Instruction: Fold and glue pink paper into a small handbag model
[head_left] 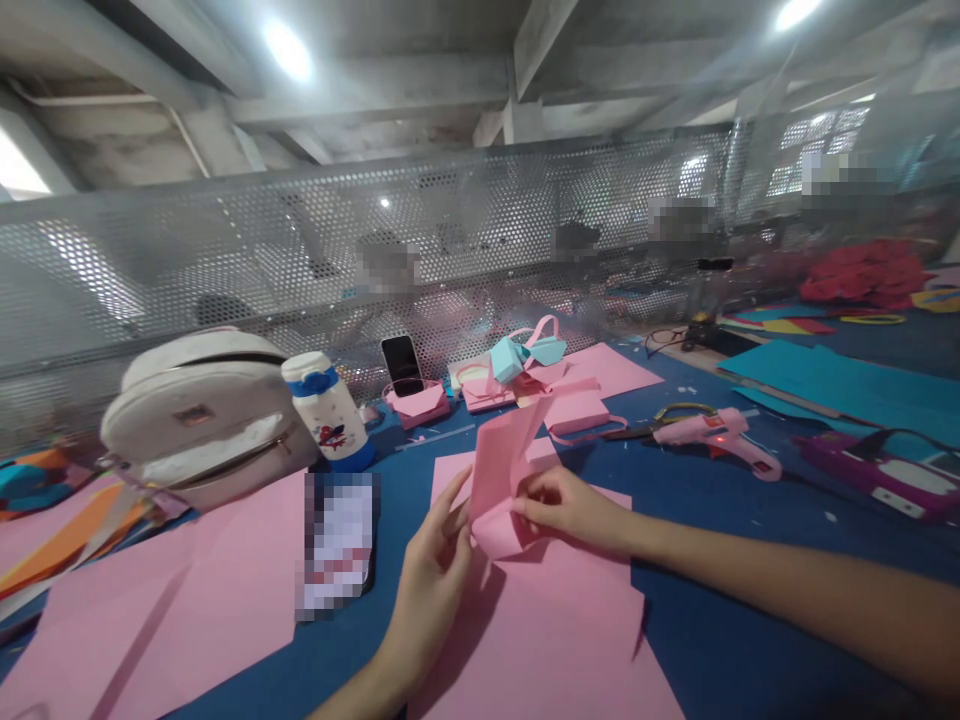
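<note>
Pink paper piece (497,490), one, just six o'clock of my view's centre, part-done I judge: creased, upright panel (501,450) unclosed; right hand (566,510) pinching its four-o'clock edge, left hand (433,570) half-curled at eight, hold unclear.

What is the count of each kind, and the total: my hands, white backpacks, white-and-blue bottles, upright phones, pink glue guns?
Left hand, right hand: 2
White backpack: 1
White-and-blue bottle: 1
Upright phone: 1
Pink glue gun: 1
Total: 6
</note>
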